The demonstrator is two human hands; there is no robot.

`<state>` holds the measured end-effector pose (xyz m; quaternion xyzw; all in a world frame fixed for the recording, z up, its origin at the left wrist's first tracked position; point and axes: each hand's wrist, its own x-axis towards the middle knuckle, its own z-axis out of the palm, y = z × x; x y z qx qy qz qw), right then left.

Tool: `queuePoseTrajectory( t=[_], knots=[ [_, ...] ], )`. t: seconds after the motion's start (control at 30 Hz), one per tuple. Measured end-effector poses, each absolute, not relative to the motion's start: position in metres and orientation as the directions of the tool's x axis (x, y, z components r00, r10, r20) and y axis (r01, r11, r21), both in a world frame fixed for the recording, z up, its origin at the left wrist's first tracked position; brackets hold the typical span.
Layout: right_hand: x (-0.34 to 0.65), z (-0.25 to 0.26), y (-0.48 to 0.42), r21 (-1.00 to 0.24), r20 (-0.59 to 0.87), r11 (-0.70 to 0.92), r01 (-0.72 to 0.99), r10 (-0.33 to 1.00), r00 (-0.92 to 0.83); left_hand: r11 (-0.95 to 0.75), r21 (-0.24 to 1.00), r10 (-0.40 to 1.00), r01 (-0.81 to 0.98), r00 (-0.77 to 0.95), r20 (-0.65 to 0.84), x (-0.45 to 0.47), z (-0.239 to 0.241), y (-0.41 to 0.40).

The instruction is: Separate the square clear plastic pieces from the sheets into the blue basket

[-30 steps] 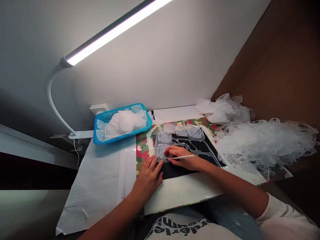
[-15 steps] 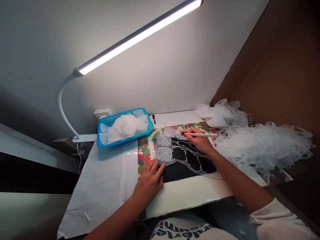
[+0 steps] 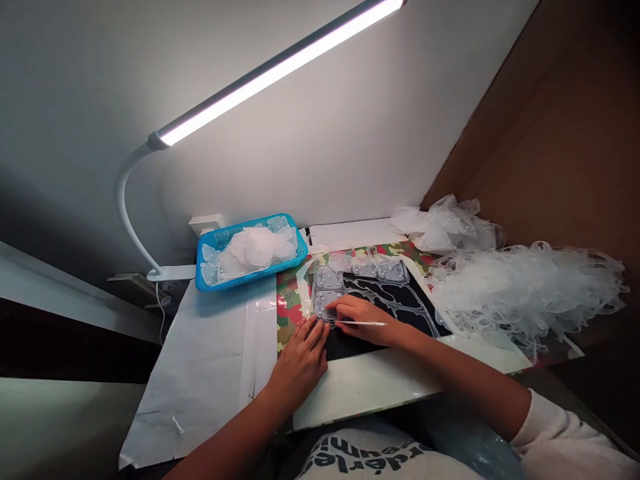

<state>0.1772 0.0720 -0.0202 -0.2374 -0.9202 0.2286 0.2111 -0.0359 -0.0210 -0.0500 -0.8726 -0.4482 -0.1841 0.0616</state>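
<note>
A clear moulded plastic sheet (image 3: 373, 280) with several small shaped pieces lies on a black mat (image 3: 360, 343) over a camouflage-patterned board. My right hand (image 3: 363, 319) is closed around a thin white stick-like tool (image 3: 361, 323) and rests on the sheet's near left corner. My left hand (image 3: 300, 360) lies flat with its fingers stretched out, pressing the sheet's near left edge just beside the right hand.
A blue basket (image 3: 250, 252) of clear plastic pieces stands at the back left. Heaps of clear plastic offcuts (image 3: 520, 287) fill the right side. A white gooseneck lamp (image 3: 280, 67) arches overhead. White paper (image 3: 200, 373) covers the left of the table. A brown panel stands on the right.
My right hand with the tool came back from the far edge of the sheet to its near left corner, beside my left hand. The left hand barely moved.
</note>
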Motion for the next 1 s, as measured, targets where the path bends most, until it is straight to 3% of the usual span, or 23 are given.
queuePoseTrajectory(
  t=[0.1,0.2,0.27,0.37,0.47,0.53,0.6,0.7,0.8,0.83,0.9,1.0],
  knots=[
    [0.175,-0.022,0.073,-0.396,0.296,0.861,0.320,0.449,-0.843,-0.593,0.062,0.754,0.803,0.526,0.394,-0.036,-0.051,-0.021],
    [0.166,-0.031,0.072,-0.188,0.343,0.934,0.305,0.353,-0.871,-0.591,0.061,0.753,0.804,0.523,0.399,-0.035,-0.052,-0.020],
    [0.159,-0.035,0.074,-0.134,0.369,0.945,0.299,0.327,-0.870,-0.587,0.065,0.755,0.807,0.517,0.403,-0.035,-0.052,-0.019],
    [0.160,-0.034,0.089,-0.341,0.461,0.855,0.391,0.514,-0.723,-0.581,0.096,0.767,0.808,0.504,0.397,-0.036,-0.053,-0.019],
    [0.181,-0.025,0.112,-0.667,0.446,0.516,0.537,0.855,-0.266,-0.571,0.151,0.784,0.807,0.481,0.393,-0.037,-0.053,-0.022],
    [0.201,-0.017,0.122,-0.808,0.369,0.301,0.507,0.929,0.036,-0.570,0.200,0.793,0.797,0.470,0.388,-0.038,-0.050,-0.023],
    [0.216,-0.008,0.120,-0.889,0.301,0.225,0.399,0.944,0.137,-0.557,0.288,0.817,0.779,0.453,0.356,-0.039,-0.042,-0.018],
    [0.216,0.006,0.090,-0.922,0.252,0.253,0.293,0.967,-0.044,-0.407,0.589,0.913,0.698,0.334,0.235,-0.037,-0.023,0.002],
    [0.198,0.017,0.050,-0.895,0.235,0.317,0.314,0.933,-0.273,0.037,0.942,0.961,0.334,0.248,-0.125,-0.027,-0.009,0.033],
    [0.191,0.019,0.039,-0.884,0.221,0.337,0.325,0.912,-0.346,0.188,0.965,0.927,0.183,0.293,-0.236,-0.023,-0.007,0.042],
    [0.181,0.019,0.025,-0.882,0.160,0.344,0.322,0.861,-0.482,0.350,0.937,0.863,-0.008,0.392,-0.319,-0.015,-0.009,0.055],
    [0.181,0.014,0.027,-0.938,0.105,0.241,0.248,0.882,-0.459,0.314,0.948,0.884,-0.051,0.382,-0.271,-0.007,-0.017,0.059]
  ],
)
